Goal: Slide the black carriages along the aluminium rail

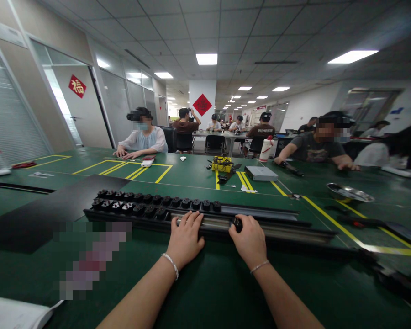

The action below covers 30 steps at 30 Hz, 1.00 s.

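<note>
In the middle of the head view a long black power track (212,222) lies across the green table, with two channels. Several black socket modules (160,212) sit in rows along its left part; a few have white marks on top. My left hand (185,240) rests on the near channel, right of the last module in that row, with its fingers stretched out over the rail. Farther right, my right hand (249,237) pinches one black socket module (237,224) between thumb and fingers at the near channel. The module's underside is hidden, so whether it is seated I cannot tell.
A black mat (30,214) lies left of the track. Beyond stand a yellow box with cables (222,163), a grey metal box (261,173) and a white bottle (266,150). A metal bowl (350,193) is at right. Two people sit across the table.
</note>
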Motion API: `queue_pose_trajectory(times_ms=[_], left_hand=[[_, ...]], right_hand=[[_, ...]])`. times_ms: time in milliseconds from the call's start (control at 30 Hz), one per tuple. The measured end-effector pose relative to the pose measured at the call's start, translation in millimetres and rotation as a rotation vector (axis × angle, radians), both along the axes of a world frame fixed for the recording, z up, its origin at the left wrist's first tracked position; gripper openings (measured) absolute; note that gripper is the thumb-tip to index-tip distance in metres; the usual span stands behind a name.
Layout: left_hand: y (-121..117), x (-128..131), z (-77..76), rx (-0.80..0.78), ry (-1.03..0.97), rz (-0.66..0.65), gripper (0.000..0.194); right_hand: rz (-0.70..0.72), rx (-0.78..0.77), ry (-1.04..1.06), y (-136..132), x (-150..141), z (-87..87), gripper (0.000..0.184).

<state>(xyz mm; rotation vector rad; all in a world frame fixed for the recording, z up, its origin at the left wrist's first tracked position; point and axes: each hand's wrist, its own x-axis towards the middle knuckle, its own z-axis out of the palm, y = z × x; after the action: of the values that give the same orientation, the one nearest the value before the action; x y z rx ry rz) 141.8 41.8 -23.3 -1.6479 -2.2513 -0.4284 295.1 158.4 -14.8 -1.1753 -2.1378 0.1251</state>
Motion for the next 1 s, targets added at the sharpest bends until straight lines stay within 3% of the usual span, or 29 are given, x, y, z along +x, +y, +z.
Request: queue_pose_trajectory(times_ms=[1000], left_hand=[[-1.2, 1.7, 3.3, -0.017, -0.009, 0.006, 0.056]], right_hand=[[-0.02, 0.004, -0.007, 1.1, 1.5, 0.8, 0.022]])
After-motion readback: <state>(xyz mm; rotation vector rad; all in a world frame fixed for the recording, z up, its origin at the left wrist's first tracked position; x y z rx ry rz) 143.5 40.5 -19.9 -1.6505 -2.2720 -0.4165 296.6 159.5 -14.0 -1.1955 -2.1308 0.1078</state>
